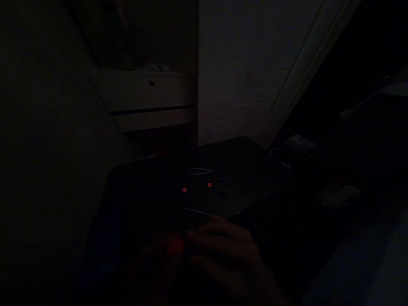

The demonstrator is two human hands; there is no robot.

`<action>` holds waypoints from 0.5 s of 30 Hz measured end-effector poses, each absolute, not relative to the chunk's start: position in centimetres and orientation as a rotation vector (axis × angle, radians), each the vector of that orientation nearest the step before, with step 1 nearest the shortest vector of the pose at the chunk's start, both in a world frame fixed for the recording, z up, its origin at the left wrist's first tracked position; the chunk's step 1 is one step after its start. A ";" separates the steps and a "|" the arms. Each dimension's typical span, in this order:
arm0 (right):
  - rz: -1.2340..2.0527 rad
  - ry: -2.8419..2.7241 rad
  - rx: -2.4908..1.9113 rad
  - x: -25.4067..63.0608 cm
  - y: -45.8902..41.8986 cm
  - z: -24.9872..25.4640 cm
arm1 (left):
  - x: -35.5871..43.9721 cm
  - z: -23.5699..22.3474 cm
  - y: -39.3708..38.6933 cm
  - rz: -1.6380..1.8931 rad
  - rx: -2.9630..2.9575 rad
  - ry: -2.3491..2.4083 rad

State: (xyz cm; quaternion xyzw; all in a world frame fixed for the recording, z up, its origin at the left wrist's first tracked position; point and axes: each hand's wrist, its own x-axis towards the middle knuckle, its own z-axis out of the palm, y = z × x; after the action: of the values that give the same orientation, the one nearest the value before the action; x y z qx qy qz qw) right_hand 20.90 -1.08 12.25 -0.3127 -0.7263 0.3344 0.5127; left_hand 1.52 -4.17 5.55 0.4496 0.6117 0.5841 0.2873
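Observation:
The scene is very dark. My right hand [223, 250] is low in the middle, fingers curled together toward a small red thing [175, 247] at its fingertips. My left hand [153, 263] is barely visible just left of that red thing, and its fingers cannot be made out. Beyond the hands lies a dark flat board [143, 191] with two small red pieces [184, 190] [209, 185], a dim purple piece [222, 179] and thin pale sticks [200, 171] [196, 211] on it.
A pale drawer unit [149, 97] with a knob stands behind the board, and a white door [251, 72] rises to its right. Dim clutter [338, 195] lies on the right; the left side is in darkness.

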 end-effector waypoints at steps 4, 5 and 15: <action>0.762 -1.772 -0.803 21.2 -1.8 12.2 | 2.2 5.2 -4.1 1.533 1.131 1.627; 0.757 -1.779 -0.824 21.3 -2.0 12.2 | 2.5 5.0 -4.0 1.524 1.102 1.611; 0.394 -1.875 -1.265 28.3 5.4 7.2 | 2.1 1.5 -3.6 1.482 1.091 1.521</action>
State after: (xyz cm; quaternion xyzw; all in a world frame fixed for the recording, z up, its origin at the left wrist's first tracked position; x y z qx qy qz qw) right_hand 28.34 5.44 7.20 -0.5024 -0.7449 0.1565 0.4102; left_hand 2.07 -3.61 1.53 0.4250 0.5925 0.5769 0.3681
